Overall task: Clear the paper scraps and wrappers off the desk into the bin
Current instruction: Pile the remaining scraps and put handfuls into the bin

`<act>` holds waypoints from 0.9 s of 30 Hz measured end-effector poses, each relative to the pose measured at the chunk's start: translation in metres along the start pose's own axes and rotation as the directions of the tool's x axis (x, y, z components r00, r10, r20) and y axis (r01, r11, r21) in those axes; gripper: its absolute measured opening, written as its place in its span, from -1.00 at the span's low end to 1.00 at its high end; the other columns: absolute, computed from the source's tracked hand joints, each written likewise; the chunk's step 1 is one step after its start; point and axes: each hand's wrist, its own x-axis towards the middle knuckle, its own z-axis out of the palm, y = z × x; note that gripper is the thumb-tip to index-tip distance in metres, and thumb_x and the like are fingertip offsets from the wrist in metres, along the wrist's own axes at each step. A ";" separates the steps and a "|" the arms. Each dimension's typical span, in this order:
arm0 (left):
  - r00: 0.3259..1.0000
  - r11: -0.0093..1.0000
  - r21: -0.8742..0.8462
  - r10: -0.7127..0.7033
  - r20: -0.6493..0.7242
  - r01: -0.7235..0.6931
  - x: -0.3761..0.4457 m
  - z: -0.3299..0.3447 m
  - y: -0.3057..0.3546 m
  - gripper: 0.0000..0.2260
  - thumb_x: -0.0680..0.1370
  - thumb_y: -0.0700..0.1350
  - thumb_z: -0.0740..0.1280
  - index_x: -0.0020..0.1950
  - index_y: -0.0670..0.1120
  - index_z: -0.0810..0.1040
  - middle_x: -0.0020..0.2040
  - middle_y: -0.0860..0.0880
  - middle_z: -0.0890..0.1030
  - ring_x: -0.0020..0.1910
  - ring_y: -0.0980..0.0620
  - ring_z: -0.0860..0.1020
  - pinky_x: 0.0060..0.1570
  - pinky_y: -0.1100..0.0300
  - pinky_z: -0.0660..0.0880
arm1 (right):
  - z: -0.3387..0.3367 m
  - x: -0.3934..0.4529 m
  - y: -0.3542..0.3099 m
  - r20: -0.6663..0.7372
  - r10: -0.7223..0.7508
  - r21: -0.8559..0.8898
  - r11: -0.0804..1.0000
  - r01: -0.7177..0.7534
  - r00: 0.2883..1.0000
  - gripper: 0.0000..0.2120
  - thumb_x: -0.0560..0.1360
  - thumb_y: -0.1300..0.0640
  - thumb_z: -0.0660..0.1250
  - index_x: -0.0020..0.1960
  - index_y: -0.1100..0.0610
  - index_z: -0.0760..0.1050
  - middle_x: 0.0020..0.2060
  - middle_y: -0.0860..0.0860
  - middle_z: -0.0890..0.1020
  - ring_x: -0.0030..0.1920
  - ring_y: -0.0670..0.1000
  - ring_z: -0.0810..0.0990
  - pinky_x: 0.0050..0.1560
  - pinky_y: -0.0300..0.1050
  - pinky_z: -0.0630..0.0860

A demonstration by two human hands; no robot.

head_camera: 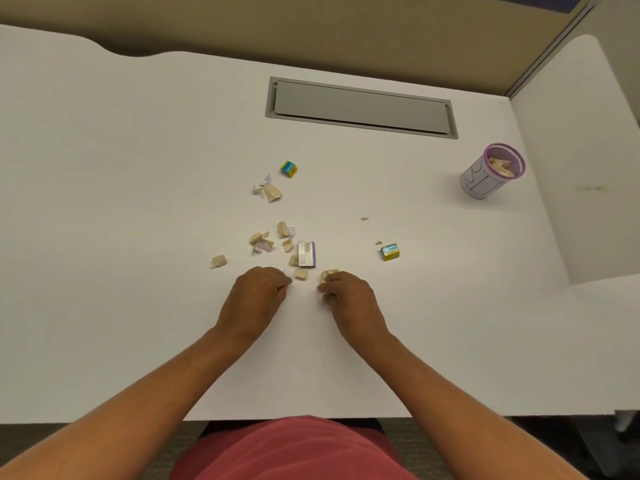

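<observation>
Several tan and pale paper scraps (pixel 263 241) lie scattered across the middle of the white desk (pixel 138 202). Among them sit a small barcode wrapper box (pixel 307 254), a blue-yellow wrapper (pixel 390 251) to the right and another blue-yellow wrapper (pixel 289 168) farther back. My left hand (pixel 258 292) rests on the desk with fingers curled over a white scrap at its fingertips. My right hand (pixel 348 297) is closed around tan scraps (pixel 328 274) that poke out past its fingers. The bin (pixel 491 171), a purple mesh cup with scraps inside, stands at the far right.
A grey cable hatch (pixel 360 107) is set into the desk at the back. A partition wall (pixel 588 150) rises on the right beside the bin. The desk's front edge runs just above my red-clad lap (pixel 294 448).
</observation>
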 end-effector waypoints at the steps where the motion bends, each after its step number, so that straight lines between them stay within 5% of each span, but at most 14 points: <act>1: 0.998 0.996 -0.079 -0.052 -0.021 0.050 0.002 -0.001 0.004 -0.85 0.59 -0.20 0.43 0.11 -0.11 0.76 0.05 -0.04 0.76 0.01 -0.07 0.68 0.05 0.15 0.52 | -0.006 0.001 0.000 -0.023 0.110 0.131 0.986 -0.106 0.994 -0.79 0.47 0.33 0.37 -0.02 0.14 0.74 -0.02 0.00 0.75 0.09 -0.02 0.68 0.15 -0.18 0.54; 4: 0.992 0.965 -0.241 -0.114 -0.049 0.099 0.009 0.003 0.022 -0.88 0.54 -0.22 0.50 0.05 -0.09 0.77 -0.07 0.00 0.76 -0.12 0.02 0.69 0.02 0.12 0.62 | -0.032 0.005 0.009 0.053 0.375 0.501 0.792 -0.349 0.925 -0.82 0.45 0.27 0.43 -0.17 0.04 0.76 -0.26 -0.11 0.76 -0.10 -0.19 0.73 -0.01 -0.35 0.58; 8: 0.997 0.952 -0.305 -0.044 -0.070 0.021 0.025 0.020 0.050 -0.89 0.51 -0.23 0.53 0.01 -0.08 0.78 -0.08 0.04 0.76 -0.13 0.05 0.70 0.00 0.12 0.64 | -0.082 0.014 0.033 0.139 0.475 0.763 0.508 -0.400 0.869 -0.91 0.44 0.33 0.48 -0.10 0.22 0.75 -0.14 0.08 0.77 -0.08 -0.04 0.74 0.05 -0.16 0.66; 12: 0.967 0.966 -0.098 0.228 -0.116 -0.239 0.050 0.053 0.068 -0.87 0.50 -0.25 0.54 0.00 -0.07 0.76 -0.05 0.05 0.74 -0.06 0.01 0.69 0.04 0.33 0.45 | -0.147 0.036 0.063 0.008 0.524 0.769 0.541 -0.340 0.852 -0.89 0.43 0.34 0.50 -0.11 0.17 0.75 -0.15 0.09 0.77 -0.12 -0.02 0.72 0.11 -0.02 0.63; 14: 0.939 0.946 -0.045 0.313 -0.141 -0.322 0.066 0.069 0.075 -0.86 0.53 -0.26 0.50 0.05 -0.08 0.74 -0.02 0.02 0.71 0.00 0.01 0.64 0.02 0.23 0.51 | -0.184 0.054 0.081 -0.116 0.538 0.712 0.632 -0.308 0.835 -0.81 0.42 0.35 0.50 -0.19 0.07 0.75 -0.21 0.06 0.77 -0.18 -0.02 0.69 0.02 -0.02 0.62; 17: 0.911 0.936 0.006 0.344 -0.227 -0.352 0.088 0.082 0.088 -0.83 0.56 -0.14 0.35 0.01 -0.08 0.74 -0.07 0.01 0.69 0.01 0.10 0.52 -0.07 0.14 0.58 | -0.239 0.088 0.109 -0.334 0.475 0.500 0.821 -0.275 0.814 -0.73 0.42 0.29 0.48 -0.33 -0.05 0.70 -0.36 -0.19 0.72 -0.27 -0.24 0.66 -0.10 -0.32 0.50; 20: 0.934 0.945 -0.059 0.306 -0.183 -0.321 0.102 0.085 0.099 -0.64 0.60 -0.04 0.16 0.02 -0.13 0.74 -0.05 -0.03 0.70 -0.02 -0.03 0.65 -0.14 0.07 0.67 | -0.283 0.125 0.134 -0.464 0.398 0.262 0.915 -0.306 0.792 -0.80 0.43 0.25 0.43 -0.23 -0.01 0.74 -0.34 -0.18 0.72 -0.21 -0.24 0.67 -0.12 -0.37 0.53; 24: 0.956 0.961 -0.049 0.265 -0.129 -0.273 0.109 0.083 0.107 -0.61 0.60 -0.02 0.14 0.06 -0.11 0.75 -0.01 -0.02 0.72 -0.02 -0.04 0.69 -0.01 0.17 0.60 | -0.303 0.170 0.171 -0.422 0.349 -0.042 0.915 -0.402 0.837 -0.82 0.48 0.29 0.39 -0.03 0.16 0.75 -0.07 0.12 0.76 -0.07 0.10 0.72 0.01 0.00 0.67; 27: 0.966 0.969 -0.060 0.230 -0.118 -0.238 0.110 0.086 0.110 -0.61 0.59 -0.02 0.15 0.06 -0.11 0.76 -0.01 -0.03 0.73 -0.02 -0.05 0.70 0.03 0.21 0.55 | -0.299 0.192 0.194 -0.302 0.337 -0.293 0.857 -0.423 0.892 -0.83 0.53 0.23 0.38 0.03 0.19 0.73 -0.04 0.15 0.73 -0.07 0.15 0.70 0.00 0.02 0.67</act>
